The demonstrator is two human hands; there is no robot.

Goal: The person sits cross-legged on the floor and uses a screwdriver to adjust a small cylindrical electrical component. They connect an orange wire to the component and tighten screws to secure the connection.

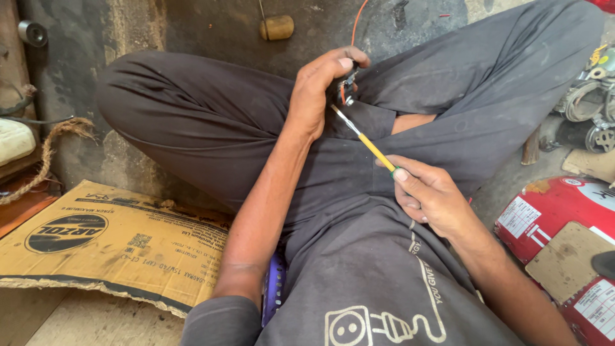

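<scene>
screwdriver (pixel 366 141), thin, yellow shaft with a bare metal tip, sits pinched in the right hand (pixel 430 195); grip closed on the handle end, thumb on top, rest of handle hidden in the palm. tip points up-left and meets a small dark part (pixel 346 86) with a bit of orange on it. left hand (pixel 320 96) grip closed around that part, fingers curled over, thumb pressed on top; most of the part is covered, shape hard to tell. both hands held over the lap, between crossed legs in dark grey trousers (pixel 211 122). thin orange wire (pixel 357 22) runs up from the part across the concrete floor (pixel 211 25). grey t-shirt (pixel 371 288) with a pale plug-and-socket drawing low in frame. flattened cardboard sheet (pixel 109 247) lies on the floor to the left of the knee, frayed rope (pixel 54 144) beyond it. small wooden cylinder (pixel 277 27) on the floor past the knees. red cylinder (pixel 557 218) with labels lies at right, a cardboard scrap on it. metal parts and coils (pixel 592 96) at far right edge.
</scene>
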